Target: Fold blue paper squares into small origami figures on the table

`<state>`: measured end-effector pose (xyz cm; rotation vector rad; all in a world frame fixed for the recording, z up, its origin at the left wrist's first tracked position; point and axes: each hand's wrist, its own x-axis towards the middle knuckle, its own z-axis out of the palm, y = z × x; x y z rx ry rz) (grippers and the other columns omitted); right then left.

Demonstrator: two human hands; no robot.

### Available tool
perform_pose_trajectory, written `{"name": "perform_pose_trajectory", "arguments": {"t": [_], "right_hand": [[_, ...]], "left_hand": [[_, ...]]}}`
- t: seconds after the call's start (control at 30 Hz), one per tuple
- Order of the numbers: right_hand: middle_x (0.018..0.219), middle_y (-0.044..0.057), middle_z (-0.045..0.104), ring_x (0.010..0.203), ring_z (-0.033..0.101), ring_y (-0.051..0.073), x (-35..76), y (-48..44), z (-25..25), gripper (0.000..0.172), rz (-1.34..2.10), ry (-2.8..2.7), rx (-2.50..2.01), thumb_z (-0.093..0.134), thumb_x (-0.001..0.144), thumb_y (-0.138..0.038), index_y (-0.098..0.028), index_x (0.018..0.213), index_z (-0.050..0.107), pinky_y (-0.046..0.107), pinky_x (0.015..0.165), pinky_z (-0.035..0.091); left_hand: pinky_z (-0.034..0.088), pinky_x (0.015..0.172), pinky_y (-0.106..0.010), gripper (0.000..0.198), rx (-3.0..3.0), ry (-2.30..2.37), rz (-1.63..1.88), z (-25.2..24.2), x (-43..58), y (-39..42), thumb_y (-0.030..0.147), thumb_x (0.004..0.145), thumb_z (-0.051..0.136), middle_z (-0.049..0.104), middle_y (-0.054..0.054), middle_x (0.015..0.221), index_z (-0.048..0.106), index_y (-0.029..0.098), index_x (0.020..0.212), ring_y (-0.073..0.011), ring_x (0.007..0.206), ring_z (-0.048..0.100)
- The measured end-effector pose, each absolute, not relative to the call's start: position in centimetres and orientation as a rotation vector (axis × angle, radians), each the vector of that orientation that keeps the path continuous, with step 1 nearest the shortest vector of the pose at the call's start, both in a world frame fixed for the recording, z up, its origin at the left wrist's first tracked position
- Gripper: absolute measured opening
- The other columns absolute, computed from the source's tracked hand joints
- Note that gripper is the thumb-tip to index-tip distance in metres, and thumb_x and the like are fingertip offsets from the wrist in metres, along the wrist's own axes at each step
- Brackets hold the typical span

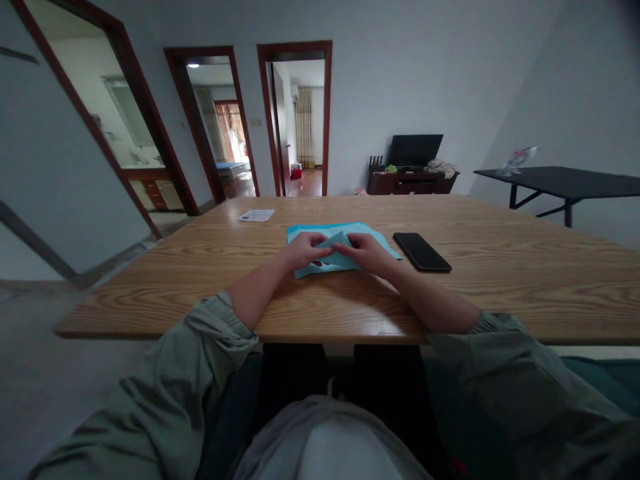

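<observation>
Both hands hold a small folded piece of light blue paper-like sheet between them, above the table. My left hand pinches its left side, with the thumb pointing inward. On the other side my right hand grips the right part, its thumb close to the left one. Beneath them a larger pale blue sheet with a brighter blue edge lies spread on the wood. The hands cover part of that sheet, and the fingertips behind the folded piece are hidden.
A black phone lies right of the sheet on the wooden table. A white printed card is at the far left. Beyond stand a television on a dark cabinet and a black folding table.
</observation>
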<state>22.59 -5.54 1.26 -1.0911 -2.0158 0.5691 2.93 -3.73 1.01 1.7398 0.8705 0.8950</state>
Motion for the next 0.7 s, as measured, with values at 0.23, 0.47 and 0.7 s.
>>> {"name": "perform_pose_trajectory", "arguments": {"t": [0.23, 0.47, 0.7], "right_hand": [[0.063, -0.003, 0.048, 0.055, 0.039, 0.010, 22.6, -6.0, 1.5, 0.038, 0.835, -1.950, -1.017, 0.059, 0.074, -0.057, -0.018, 0.074, 0.060, 0.024, 0.048, 0.029], [0.064, -0.003, 0.049, 0.057, 0.041, 0.010, 22.8, -5.8, 1.5, 0.040, 0.812, -1.774, -1.014, 0.055, 0.078, -0.056, -0.017, 0.074, 0.059, 0.022, 0.050, 0.031], [0.073, 0.000, 0.059, 0.062, 0.052, 0.014, 23.3, -4.7, 1.0, 0.037, 0.751, -1.728, -1.081, 0.050, 0.083, -0.050, -0.016, 0.089, 0.064, 0.027, 0.058, 0.043]], "left_hand": [[0.053, 0.051, -0.023, 0.040, 1.698, 0.899, 0.900, 1.3, 3.0, -4.1, 0.042, 0.062, 0.079, 0.063, -0.001, 0.068, 0.061, 0.012, 0.080, -0.0119, 0.057, 0.062], [0.053, 0.055, -0.024, 0.042, 1.545, 0.901, 0.984, 1.9, 2.5, -4.4, 0.041, 0.064, 0.079, 0.066, -0.004, 0.072, 0.060, 0.012, 0.088, -0.0169, 0.064, 0.068], [0.054, 0.057, -0.025, 0.033, 1.509, 0.920, 1.018, 1.9, 3.0, -4.2, 0.033, 0.067, 0.077, 0.066, -0.004, 0.070, 0.061, 0.011, 0.084, -0.0162, 0.062, 0.068]]}}
